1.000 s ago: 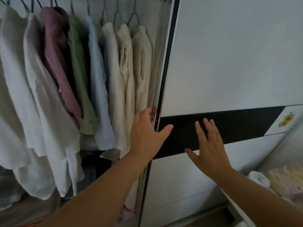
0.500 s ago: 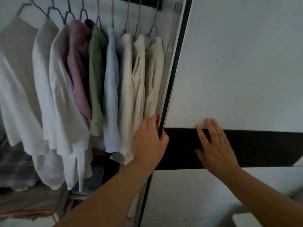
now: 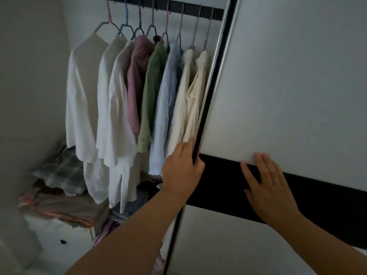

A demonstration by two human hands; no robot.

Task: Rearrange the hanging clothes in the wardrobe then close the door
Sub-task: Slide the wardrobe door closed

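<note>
Right at the door's (image 3: 288, 80) edge, the left hand (image 3: 181, 171) is gripping the frame, fingers curling round behind the metal strip and the thumb sitting on the front side. So that hand is closed on the door, with the fingertips hidden behind the edge. Over to the right of those fingers, the right hand (image 3: 268, 187) is lying flat on the door face, fingers straight and close together, holding nothing. Its fingertips are touching the line where the white panel is meeting the black band (image 3: 317, 201), and the palm is resting on the band.

Just left of the left hand's fingers, the clothes are hanging in a row off the rail (image 3: 178, 9). Nearest the knuckles are two cream shirts (image 3: 188, 108), pretty much touching the door edge. Further left of the fingers are the light blue shirt (image 3: 164, 108), the green one (image 3: 152, 92), the pink one (image 3: 137, 80), then three white tees (image 3: 99, 106). Maybe something dark is tucked between pink and green, hard to say in this light.

Below and left of the hand, a pile of folded stuff (image 3: 59, 187) is sitting on the wardrobe floor, a plaid piece on top. The door is standing partly open, with the hanging section showing to its left.
</note>
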